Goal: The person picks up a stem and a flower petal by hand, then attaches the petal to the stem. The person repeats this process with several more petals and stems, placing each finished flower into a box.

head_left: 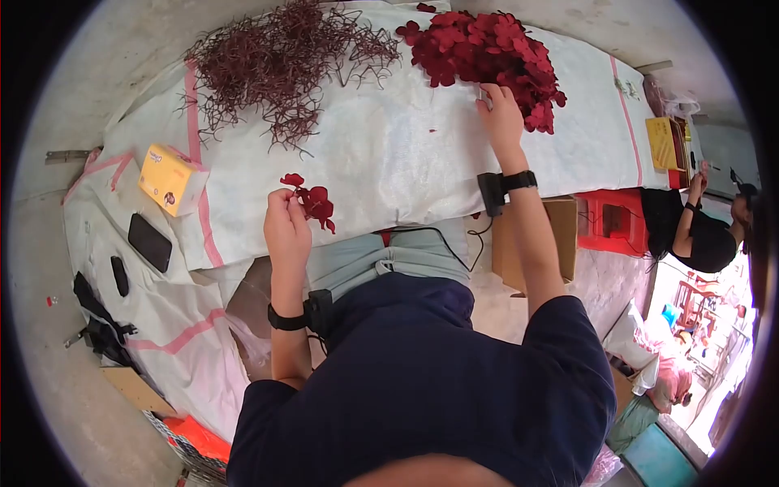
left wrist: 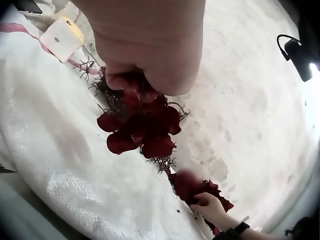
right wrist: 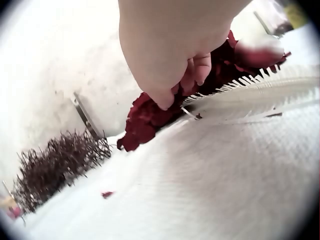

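Left hand (head_left: 289, 231): I see it pinching a red spray (head_left: 318, 207) by its stem, over the near edge of the sheet (head_left: 389, 154).
Right hand (head_left: 505, 126): at the near edge of the petal pile (head_left: 479, 49), fingers bent; from my feed I cannot tell whether they grip anything.
Twigs (head_left: 268, 69): heaped across the sheet, left of the pile.
Petal picking: I'd separate one piece by its edge, so neighbours don't drag along.
Spray hold: I'd grip only the stem, leaving the blooms uncrushed.

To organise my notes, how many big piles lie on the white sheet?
2: dark twig pile on the left; red petal pile on the right, by the right hand.
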Motion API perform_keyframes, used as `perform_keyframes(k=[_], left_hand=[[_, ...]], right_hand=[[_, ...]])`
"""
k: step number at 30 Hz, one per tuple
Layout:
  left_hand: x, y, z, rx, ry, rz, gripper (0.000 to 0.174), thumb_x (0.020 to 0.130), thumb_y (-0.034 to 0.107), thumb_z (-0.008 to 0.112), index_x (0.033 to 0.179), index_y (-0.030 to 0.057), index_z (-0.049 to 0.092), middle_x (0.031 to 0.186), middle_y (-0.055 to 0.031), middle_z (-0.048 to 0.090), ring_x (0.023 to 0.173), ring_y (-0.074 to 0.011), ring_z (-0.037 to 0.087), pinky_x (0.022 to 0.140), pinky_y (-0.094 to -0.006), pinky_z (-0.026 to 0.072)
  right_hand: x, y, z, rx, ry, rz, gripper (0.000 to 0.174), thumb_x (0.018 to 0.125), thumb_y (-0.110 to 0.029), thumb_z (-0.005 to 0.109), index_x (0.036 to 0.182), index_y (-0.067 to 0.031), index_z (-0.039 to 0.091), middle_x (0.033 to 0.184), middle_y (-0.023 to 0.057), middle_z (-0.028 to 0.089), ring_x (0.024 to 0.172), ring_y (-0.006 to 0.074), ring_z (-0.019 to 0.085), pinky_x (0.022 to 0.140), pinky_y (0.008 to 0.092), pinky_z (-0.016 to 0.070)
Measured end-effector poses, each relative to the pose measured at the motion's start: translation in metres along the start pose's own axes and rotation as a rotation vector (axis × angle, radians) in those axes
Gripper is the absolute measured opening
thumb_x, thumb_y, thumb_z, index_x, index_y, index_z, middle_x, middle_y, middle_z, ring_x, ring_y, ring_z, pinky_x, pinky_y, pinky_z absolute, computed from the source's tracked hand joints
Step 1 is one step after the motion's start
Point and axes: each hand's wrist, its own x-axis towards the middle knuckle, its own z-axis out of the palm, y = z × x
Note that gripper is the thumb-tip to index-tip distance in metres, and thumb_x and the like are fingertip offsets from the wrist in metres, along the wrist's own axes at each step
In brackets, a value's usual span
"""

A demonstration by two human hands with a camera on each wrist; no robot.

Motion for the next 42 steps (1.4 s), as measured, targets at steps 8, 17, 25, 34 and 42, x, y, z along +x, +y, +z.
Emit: perform_keyframes(k=[8, 17, 25, 34, 42], left_hand=[[-0.007, 0.015, 0.002, -0.027, 0.025, -0.031, 0.007, 0.082, 0.006, 0.042, 0.085, -0.0005, 0.044, 0.066, -0.0086, 0.052, 0.056, -0.0135, 0.048, 0.051, -0.0249, 0.0383], [-0.012, 0.012, -0.009, -0.111, -0.02, -0.109, 0.009, 0.083, 0.007, 0.042, 0.087, -0.0013, 0.045, 0.064, -0.0058, 0.052, 0.057, -0.0077, 0.046, 0.052, -0.0217, 0.0387], [-0.004, 0.01, 0.005, 0.122, -0.145, 0.013, 0.006, 0.079, 0.005, 0.048, 0.081, 0.0005, 0.051, 0.065, -0.0086, 0.053, 0.054, -0.0124, 0.049, 0.05, -0.0238, 0.039], [0.001, 0.028, 0.024, 0.057, -0.149, 0.263, 0.007, 0.074, 0.01, 0.053, 0.076, 0.0033, 0.054, 0.061, -0.0087, 0.053, 0.056, -0.0252, 0.045, 0.051, -0.0318, 0.0375], [-0.004, 0.034, 0.022, -0.098, -0.064, -0.031, 0.005, 0.072, 0.009, 0.054, 0.074, 0.0039, 0.054, 0.061, -0.0081, 0.054, 0.056, -0.0232, 0.046, 0.051, -0.0321, 0.0375]], right_hand=[[0.015, -0.042, 0.044, -0.174, -0.076, -0.102, 0.028, 0.072, -0.027, 0.056, 0.095, -0.0104, 0.051, 0.089, 0.007, 0.05, 0.079, 0.0245, 0.052, 0.061, 0.0355, 0.044], [0.028, -0.033, 0.06, 0.021, 0.17, -0.124, 0.016, 0.074, -0.016, 0.053, 0.076, -0.0008, 0.051, 0.072, 0.0085, 0.054, 0.063, 0.0225, 0.056, 0.054, 0.0338, 0.0452], [-0.064, -0.1, 0.009, 1.044, -0.462, 0.465, 0.009, 0.074, -0.006, 0.056, 0.076, 0.0014, 0.051, 0.073, 0.0073, 0.059, 0.062, 0.0088, 0.054, 0.054, 0.0203, 0.0438], [-0.098, -0.159, -0.004, 1.464, -0.622, 0.587, 0.012, 0.076, -0.004, 0.053, 0.087, 0.0028, 0.053, 0.08, 0.008, 0.059, 0.07, 0.0107, 0.056, 0.063, 0.0221, 0.0464], [-0.098, -0.146, 0.004, 1.075, -0.526, 0.428, 0.015, 0.074, -0.003, 0.055, 0.087, 0.0041, 0.057, 0.075, 0.0073, 0.06, 0.068, 0.0107, 0.057, 0.062, 0.0209, 0.0458]])
